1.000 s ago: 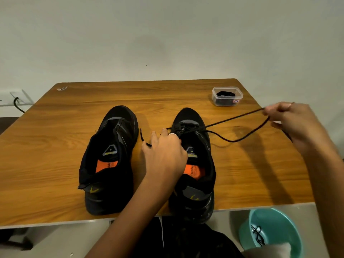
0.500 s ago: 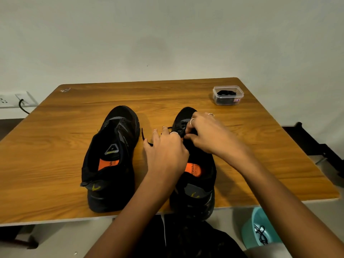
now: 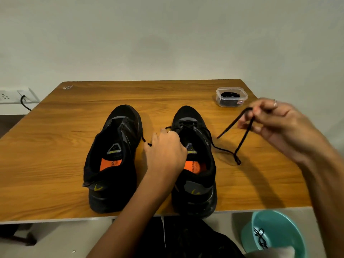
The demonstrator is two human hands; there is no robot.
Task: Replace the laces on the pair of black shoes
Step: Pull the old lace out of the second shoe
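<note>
The left hand (image 3: 165, 151) rests on the tongue area of the right-hand black shoe (image 3: 195, 164), its fingers curled over the lacing, where a short lace end shows beside the knuckles; whether it pinches that end I cannot tell. The right hand (image 3: 275, 123) is raised at the right of the frame, fingers and thumb pinching the black lace (image 3: 242, 138), a thin round cord that drops in a loop to the table (image 3: 46, 146) and runs back to the shoe's front eyelets. Half a second ago this hand was down at those eyelets beside the left hand; now it has swung out right, drawing the lace with it.

The 2 shoes stand side by side at the frame's centre, heels toward the near edge. Both are matte black mesh trainers with grey panels and orange insole patches. The left-hand shoe (image 3: 113, 157) shows no lace.

The table is smooth wood-grain laminate with rounded far corners. At its upper right sits 1 clear, rounded-rectangle plastic box (image 3: 231, 96) with something dark coiled inside. Below the table's edge, at the lower right, 1 round teal bowl (image 3: 273, 231) holds thin black strands. At the far left, 1 white wall socket (image 3: 16, 95) has a black cable plugged in.
</note>
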